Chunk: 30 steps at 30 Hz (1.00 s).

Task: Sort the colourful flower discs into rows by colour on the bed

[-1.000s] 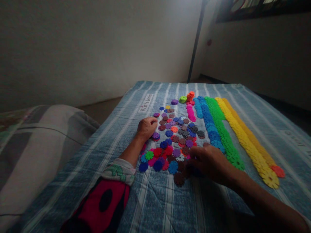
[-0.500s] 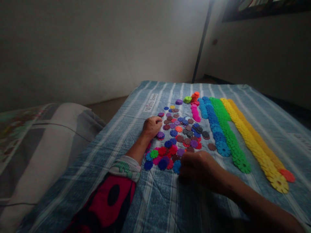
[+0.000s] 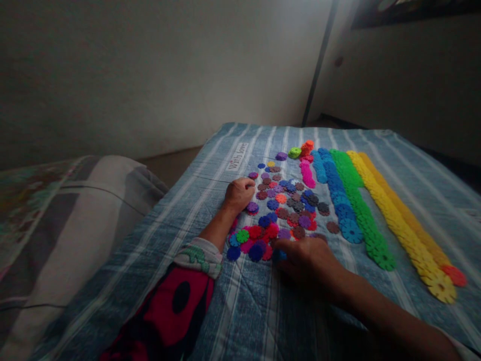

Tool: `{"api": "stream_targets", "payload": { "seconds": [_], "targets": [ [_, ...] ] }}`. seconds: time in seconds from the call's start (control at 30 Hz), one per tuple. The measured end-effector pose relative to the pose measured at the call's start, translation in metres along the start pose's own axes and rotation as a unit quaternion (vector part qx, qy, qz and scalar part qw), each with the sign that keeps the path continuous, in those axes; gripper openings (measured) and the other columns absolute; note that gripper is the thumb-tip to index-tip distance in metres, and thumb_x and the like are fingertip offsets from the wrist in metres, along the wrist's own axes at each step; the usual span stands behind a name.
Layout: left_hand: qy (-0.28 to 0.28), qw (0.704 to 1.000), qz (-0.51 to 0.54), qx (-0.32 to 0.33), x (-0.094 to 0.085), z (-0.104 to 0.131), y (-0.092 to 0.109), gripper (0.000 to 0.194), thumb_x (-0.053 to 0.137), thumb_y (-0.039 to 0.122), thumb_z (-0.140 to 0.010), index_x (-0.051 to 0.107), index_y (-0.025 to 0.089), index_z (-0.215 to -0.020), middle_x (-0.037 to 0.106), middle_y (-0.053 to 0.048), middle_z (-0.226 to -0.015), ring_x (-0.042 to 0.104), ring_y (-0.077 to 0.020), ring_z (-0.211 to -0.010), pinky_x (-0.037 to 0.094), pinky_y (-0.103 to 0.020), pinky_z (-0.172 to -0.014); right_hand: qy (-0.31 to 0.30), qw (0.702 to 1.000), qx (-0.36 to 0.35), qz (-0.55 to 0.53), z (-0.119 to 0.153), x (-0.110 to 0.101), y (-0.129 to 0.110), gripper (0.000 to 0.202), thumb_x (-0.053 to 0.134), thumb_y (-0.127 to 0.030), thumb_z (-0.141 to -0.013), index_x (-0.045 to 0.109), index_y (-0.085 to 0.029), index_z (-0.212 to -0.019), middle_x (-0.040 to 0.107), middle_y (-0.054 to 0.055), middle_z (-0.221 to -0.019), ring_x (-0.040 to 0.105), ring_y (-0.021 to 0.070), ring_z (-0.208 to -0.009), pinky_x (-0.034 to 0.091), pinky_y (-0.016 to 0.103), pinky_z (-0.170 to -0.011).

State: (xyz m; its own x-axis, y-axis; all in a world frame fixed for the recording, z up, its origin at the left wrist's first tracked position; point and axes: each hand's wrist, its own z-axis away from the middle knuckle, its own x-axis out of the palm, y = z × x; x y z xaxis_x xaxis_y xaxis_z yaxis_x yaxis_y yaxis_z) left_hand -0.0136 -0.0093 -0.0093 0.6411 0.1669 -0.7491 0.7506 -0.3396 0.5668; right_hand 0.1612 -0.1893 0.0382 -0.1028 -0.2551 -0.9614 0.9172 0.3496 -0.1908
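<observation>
Loose notched plastic discs, flower-shaped, lie in a mixed heap (image 3: 259, 232) on the striped cloth. My left hand (image 3: 239, 194) rests at the heap's left edge with curled fingers; whatever they hold, if anything, is hidden. Just below it lies a purple disc (image 3: 252, 207). At the heap's near right, my right hand (image 3: 300, 258) has its thumb and index finger closed on a light blue disc (image 3: 279, 255), which is partly covered. A green disc (image 3: 242, 235) and dark blue discs (image 3: 256, 251) lie to the left of that hand.
Overlapping rows of discs run down the right: blue (image 3: 337, 195), green (image 3: 355, 200), yellow (image 3: 398, 220) and orange-yellow (image 3: 406, 208). A short pink row (image 3: 307, 174) and an orange stack (image 3: 307, 147) stand farther back. Grey bedding (image 3: 112, 200) is at left.
My right hand has shifted slightly left, its fingers now over the light blue disc that lay beside them. My left hand stays by the heap. The view has moved slightly.
</observation>
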Motion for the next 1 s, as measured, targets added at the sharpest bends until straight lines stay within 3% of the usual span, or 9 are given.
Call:
{"api": "stream_targets", "payload": {
  "seconds": [0.5, 0.63, 1.0],
  "targets": [
    [-0.005, 1.000, -0.004, -0.005, 0.000, -0.001, 0.000, 0.023, 0.055, 0.017, -0.073, 0.074, 0.018, -0.086, 0.075, -0.004, -0.090, 0.067, -0.0181, -0.084, 0.051, -0.026, -0.084, 0.045, 0.998, -0.038, 0.008, 0.002, 0.009, 0.001, 0.025, 0.053, -0.021, -0.084, 0.067, -0.022, -0.105, 0.075, 0.005, -0.085, 0.070, 0.0222, -0.078, 0.034, 0.027, -0.055],
    [-0.009, 1.000, -0.007, -0.002, -0.001, 0.000, 0.002, 0.025, 0.054, 0.017, -0.074, 0.074, 0.016, -0.088, 0.075, -0.005, -0.092, 0.067, -0.0186, -0.087, 0.050, -0.027, -0.086, 0.039, 0.999, -0.018, -0.025, 0.003, 0.006, 0.003, 0.034, 0.057, -0.021, -0.082, 0.065, -0.024, -0.115, 0.075, 0.006, -0.087, 0.070, 0.0222, -0.079, 0.035, 0.027, -0.059],
    [-0.005, 1.000, -0.005, -0.001, -0.001, -0.001, 0.000, 0.024, 0.055, 0.018, -0.073, 0.074, 0.018, -0.087, 0.075, -0.004, -0.091, 0.067, -0.0178, -0.084, 0.050, -0.026, -0.084, 0.073, 0.995, 0.007, -0.061, -0.002, 0.009, 0.008, 0.031, 0.061, -0.026, -0.082, 0.067, -0.028, -0.113, 0.073, 0.004, -0.080, 0.067, 0.0197, -0.071, 0.035, 0.025, -0.059]
  ]
}}
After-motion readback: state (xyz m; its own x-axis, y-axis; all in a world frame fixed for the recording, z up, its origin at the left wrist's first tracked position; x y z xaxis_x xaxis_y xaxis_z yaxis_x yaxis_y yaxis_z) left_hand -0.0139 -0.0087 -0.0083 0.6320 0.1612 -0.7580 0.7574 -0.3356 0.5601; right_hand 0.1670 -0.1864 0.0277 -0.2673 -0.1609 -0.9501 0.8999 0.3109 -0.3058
